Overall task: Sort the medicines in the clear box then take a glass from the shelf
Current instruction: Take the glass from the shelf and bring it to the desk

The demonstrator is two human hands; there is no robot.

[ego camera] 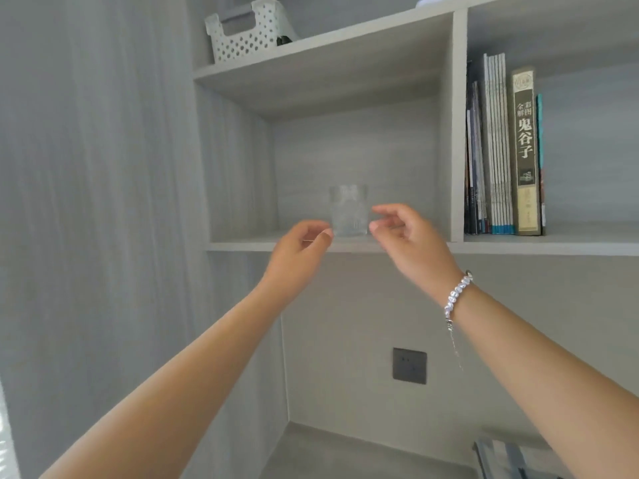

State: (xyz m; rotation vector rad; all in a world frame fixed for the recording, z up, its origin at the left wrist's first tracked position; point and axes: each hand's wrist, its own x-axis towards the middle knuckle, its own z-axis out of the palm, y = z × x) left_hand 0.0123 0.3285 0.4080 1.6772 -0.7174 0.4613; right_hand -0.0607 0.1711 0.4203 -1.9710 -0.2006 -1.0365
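A clear textured glass (348, 210) stands upright on the grey shelf (249, 244), near the front edge of an otherwise bare compartment. My left hand (301, 248) is raised just left of the glass, fingers curled loosely, thumb tip close to its lower left side. My right hand (404, 236) is just right of the glass, fingers spread, fingertips near its side. Neither hand closes around the glass. The clear box and the medicines are out of view.
A row of books (503, 150) stands in the compartment to the right, behind a vertical divider (458, 133). A white perforated basket (247, 32) sits on the shelf above. A dark wall socket (409, 365) is below, and striped fabric (501, 458) lies at the bottom right.
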